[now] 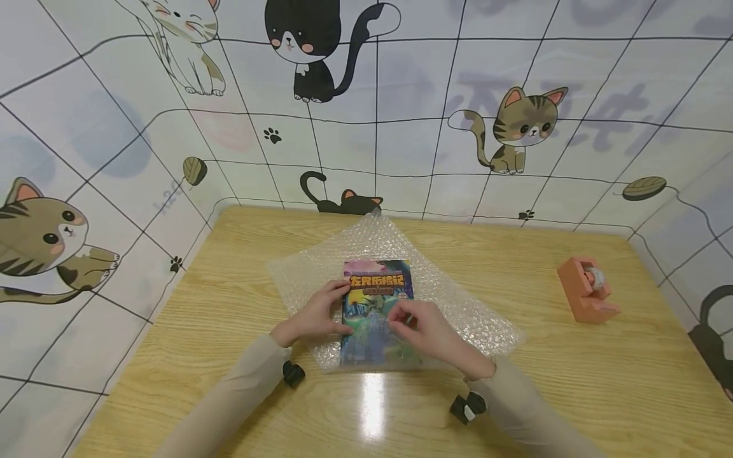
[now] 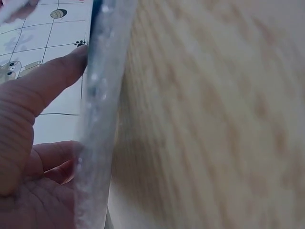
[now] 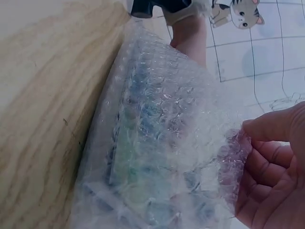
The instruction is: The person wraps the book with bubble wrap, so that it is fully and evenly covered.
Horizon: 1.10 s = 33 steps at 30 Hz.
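Note:
A colourful book (image 1: 377, 287) with large yellow Chinese characters on its cover lies on a sheet of bubble wrap (image 1: 458, 312). One flap of the wrap is folded up over the lower part of the cover, clouding it. My left hand (image 1: 317, 312) rests at the book's left edge, thumb and fingers spread along it and pressing on it. Above the lower right of the cover, my right hand (image 1: 426, 327) pinches the folded flap between thumb and fingers. The right wrist view shows the bubble wrap (image 3: 167, 105) stretched up toward those fingertips (image 3: 255, 129).
An orange tape dispenser (image 1: 585, 291) with a roll of clear tape stands on the right of the wooden table (image 1: 630, 381). A cat-patterned wall covering (image 1: 412, 140) borders the table at the back and sides. Black wrist cameras sit on both sleeves.

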Available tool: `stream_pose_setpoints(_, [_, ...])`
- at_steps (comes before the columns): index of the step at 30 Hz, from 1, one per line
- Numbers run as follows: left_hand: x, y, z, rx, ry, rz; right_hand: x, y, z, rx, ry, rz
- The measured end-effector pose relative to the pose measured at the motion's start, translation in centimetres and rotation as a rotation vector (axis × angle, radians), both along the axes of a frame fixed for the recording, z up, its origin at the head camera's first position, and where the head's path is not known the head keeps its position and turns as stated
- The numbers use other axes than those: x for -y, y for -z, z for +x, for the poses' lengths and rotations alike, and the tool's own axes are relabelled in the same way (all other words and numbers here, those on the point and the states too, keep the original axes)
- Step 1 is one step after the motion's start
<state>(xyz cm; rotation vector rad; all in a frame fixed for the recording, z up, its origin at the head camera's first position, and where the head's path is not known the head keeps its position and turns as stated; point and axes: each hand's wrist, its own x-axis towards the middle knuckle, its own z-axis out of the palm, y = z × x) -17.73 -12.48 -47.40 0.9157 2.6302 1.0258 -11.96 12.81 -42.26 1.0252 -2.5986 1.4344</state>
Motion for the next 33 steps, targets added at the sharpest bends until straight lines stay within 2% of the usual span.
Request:
stream_pose_setpoints(6, [-0.1,-0.2,0.1,0.002,-0.003,0.004,0.2,0.6,-1.3,0.053,0.058,0.013])
stream_pose_setpoints(17, [-0.1,-0.1,0.0,0.017,-0.005,0.046,0.7,2.2,-2.6,0.136,0.178,0.119])
stream_pose_setpoints(21, [-0.3,-0.6,0.2,0.065,-0.033,0.023,0.8,2.8,-3.0,0.142,0.188,0.134])
stream_pose_setpoints(25, [-0.7,-0.9,0.4,0.080,-0.042,-0.045,0.9,3.4,-3.4,0.145,0.201,0.147])
stream_pose_setpoints(33, [-1.0,-0.8,0.6,0.061,-0.038,-0.069,1.3,3.6,-3.8,0.135,0.216,0.211])
